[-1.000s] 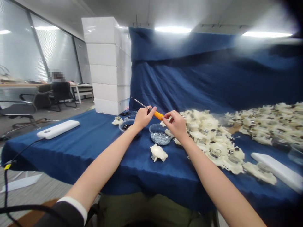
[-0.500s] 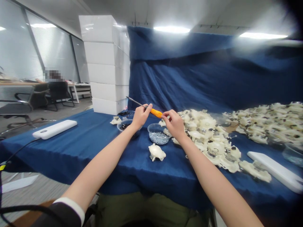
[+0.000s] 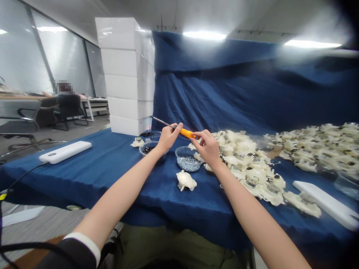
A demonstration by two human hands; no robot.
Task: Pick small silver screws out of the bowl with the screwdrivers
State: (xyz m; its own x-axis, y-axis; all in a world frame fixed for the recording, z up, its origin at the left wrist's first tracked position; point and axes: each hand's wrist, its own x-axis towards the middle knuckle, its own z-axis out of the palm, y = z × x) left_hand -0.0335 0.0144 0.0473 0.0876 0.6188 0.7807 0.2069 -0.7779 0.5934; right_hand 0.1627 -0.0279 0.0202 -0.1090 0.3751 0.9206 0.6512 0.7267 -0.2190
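A screwdriver [image 3: 186, 133] with an orange handle is held between both hands above the table, its metal shaft pointing up and to the left. My left hand [image 3: 168, 137] grips it where the handle meets the shaft. At the handle's rear end, the fingers of my right hand [image 3: 208, 147] pinch it. Below the hands stands a clear bowl [image 3: 188, 164] of small silvery screws. A second bowl [image 3: 144, 150], with black parts, is partly behind my left forearm. One cream plastic part [image 3: 186, 181] lies in front of the screw bowl.
Many cream parts [image 3: 249, 164] are heaped at the right, with another pile [image 3: 322, 145] farther back. A white device [image 3: 327, 203] lies at right, another [image 3: 66, 152] with a cable at left. White boxes [image 3: 120, 86] are stacked at the back. A person sits far left.
The right fingers have shifted slightly along the screwdriver handle toward the left hand. The screwdriver stays in nearly the same pose, and the parts on the table have not moved.
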